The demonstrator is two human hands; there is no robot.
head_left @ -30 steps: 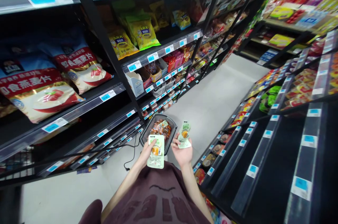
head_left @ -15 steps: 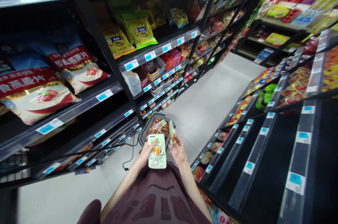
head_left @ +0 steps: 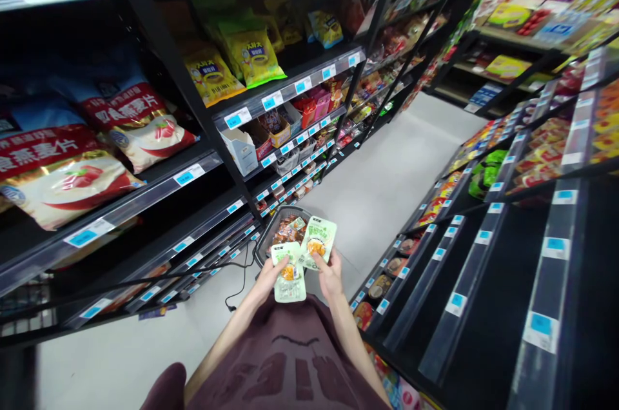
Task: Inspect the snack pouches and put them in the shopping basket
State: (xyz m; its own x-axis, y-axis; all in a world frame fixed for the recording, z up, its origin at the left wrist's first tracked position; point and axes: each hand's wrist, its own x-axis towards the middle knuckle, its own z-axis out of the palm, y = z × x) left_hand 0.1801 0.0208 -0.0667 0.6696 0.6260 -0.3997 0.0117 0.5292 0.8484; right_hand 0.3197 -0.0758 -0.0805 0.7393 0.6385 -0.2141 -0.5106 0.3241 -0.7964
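Note:
My left hand (head_left: 271, 276) is closed on a pale green snack packet (head_left: 291, 291), its thumb across the front. In my right hand (head_left: 329, 273) is a second pale green snack packet (head_left: 323, 229), its printed face turned up towards me. The two packets touch or overlap at their inner edges; I cannot tell which. Beneath them on the floor stands a dark grey basket (head_left: 265, 244), partly hidden by the packets and my hands. Inside the basket lie several reddish-brown snack packs (head_left: 285, 229), with a small greenish label visible among them.
Shelving on the left holds oatmeal bags (head_left: 68, 165), yellow snack bags (head_left: 254, 52) and small boxes (head_left: 242, 151). A sloped rack (head_left: 454, 268) with packaged food runs along the right. Between them stretches the pale aisle floor (head_left: 387, 158). A black cable (head_left: 244, 281) lies beside the basket.
The packet in my right hand has turned from edge-on to face up and come closer to the other packet. My left hand's packet has shifted slightly.

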